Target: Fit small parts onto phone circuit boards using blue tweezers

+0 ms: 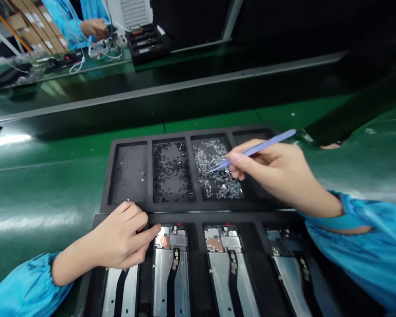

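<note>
My right hand (269, 169) is closed around a pair of purple tweezers (267, 141). Their tips point down into a compartment of a black foam parts tray (150, 174), among many tiny silvery parts (214, 152). Whether the tips pinch a part is too small to tell. Over the nearer black foam tray (196, 273), my left hand (119, 237) rests with its index finger stretched to the top left corner of an opened phone (171, 273). The other fingers are curled and partly hidden. Another opened phone (232, 281) lies to the right, with a black ribbon cable down it.
Tiny black parts (170, 171) fill the neighbouring compartment. A further phone (300, 277) lies at the right, partly shaded by my sleeve. Across the green bench, a co-worker's hand (95, 28) is near cables and a black tray (147, 44). A dark rail (152, 94) runs between.
</note>
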Action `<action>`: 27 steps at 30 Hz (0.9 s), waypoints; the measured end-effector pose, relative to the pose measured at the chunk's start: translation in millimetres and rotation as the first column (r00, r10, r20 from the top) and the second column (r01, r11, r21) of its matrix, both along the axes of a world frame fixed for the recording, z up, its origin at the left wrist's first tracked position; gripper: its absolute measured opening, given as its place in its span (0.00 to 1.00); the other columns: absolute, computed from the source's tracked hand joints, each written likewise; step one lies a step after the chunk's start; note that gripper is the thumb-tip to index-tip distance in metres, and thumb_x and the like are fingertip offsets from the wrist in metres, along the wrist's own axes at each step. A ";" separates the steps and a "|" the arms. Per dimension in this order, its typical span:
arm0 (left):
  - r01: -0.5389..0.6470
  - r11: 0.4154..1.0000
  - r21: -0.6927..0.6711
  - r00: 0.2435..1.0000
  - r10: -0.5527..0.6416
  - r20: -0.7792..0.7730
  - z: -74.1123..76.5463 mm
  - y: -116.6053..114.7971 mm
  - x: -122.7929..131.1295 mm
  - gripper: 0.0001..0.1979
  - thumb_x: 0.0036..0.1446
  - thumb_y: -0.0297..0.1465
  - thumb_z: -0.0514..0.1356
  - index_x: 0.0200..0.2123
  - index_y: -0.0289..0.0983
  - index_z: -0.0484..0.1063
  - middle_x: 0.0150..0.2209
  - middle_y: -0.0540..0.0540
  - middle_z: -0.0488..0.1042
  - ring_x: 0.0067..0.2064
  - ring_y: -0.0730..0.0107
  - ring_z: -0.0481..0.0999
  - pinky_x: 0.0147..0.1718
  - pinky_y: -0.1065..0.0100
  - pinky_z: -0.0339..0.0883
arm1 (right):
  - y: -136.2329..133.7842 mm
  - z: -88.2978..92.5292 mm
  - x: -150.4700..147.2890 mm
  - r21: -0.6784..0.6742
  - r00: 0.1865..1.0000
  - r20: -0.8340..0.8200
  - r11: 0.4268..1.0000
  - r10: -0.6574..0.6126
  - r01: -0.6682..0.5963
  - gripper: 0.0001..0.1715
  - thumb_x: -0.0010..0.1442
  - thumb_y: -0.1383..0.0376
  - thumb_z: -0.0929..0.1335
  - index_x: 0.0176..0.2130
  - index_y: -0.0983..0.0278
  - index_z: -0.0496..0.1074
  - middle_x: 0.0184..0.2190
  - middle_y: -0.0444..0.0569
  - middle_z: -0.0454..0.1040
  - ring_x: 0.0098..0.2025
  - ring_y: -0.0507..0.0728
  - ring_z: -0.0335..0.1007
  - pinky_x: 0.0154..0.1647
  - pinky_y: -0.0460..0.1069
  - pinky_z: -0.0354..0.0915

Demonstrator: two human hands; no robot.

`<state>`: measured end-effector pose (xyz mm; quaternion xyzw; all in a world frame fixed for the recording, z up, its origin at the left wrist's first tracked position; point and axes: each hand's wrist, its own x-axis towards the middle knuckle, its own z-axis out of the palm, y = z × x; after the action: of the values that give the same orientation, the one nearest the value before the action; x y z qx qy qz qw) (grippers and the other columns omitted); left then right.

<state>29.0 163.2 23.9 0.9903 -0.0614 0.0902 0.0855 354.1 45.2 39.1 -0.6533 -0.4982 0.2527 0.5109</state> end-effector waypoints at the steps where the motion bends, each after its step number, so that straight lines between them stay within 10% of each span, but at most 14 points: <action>1: -0.010 1.000 0.006 1.000 0.010 -0.003 -0.5 -0.7 -0.2 0.17 0.62 0.25 0.52 0.50 0.32 0.75 0.30 0.46 0.63 0.32 0.62 0.60 0.35 0.59 0.61 | 1.4 -3.0 -0.6 -0.012 1.000 0.026 1.000 -0.001 0.001 0.15 0.63 0.54 0.73 0.34 0.63 0.76 0.24 0.46 0.75 0.23 0.53 0.72 0.23 0.49 0.71; 9: 0.014 0.999 -0.039 1.000 -0.013 0.018 -2.5 -0.5 -1.3 0.19 0.59 0.23 0.54 0.51 0.28 0.75 0.31 0.45 0.66 0.34 0.60 0.65 0.39 0.57 0.62 | -4.6 -24.1 7.2 -0.004 0.933 0.351 0.996 0.086 -0.090 0.12 0.68 0.60 0.68 0.33 0.61 0.74 0.30 0.47 0.78 0.24 0.51 0.70 0.22 0.47 0.63; 27: -0.015 0.994 -0.111 1.000 0.015 -0.004 -2.3 2.0 -6.0 0.19 0.65 0.38 0.60 0.52 0.29 0.75 0.31 0.46 0.70 0.34 0.61 0.71 0.40 0.56 0.66 | 36.2 -31.4 -14.0 -0.078 0.859 0.396 0.944 0.325 -0.322 0.11 0.71 0.65 0.64 0.35 0.61 0.70 0.30 0.46 0.78 0.23 0.52 0.71 0.25 0.48 0.67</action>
<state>23.1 165.2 21.7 0.9846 -0.0487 0.0924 0.1399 340.1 81.4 7.7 -0.6006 -0.6941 0.1968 0.3446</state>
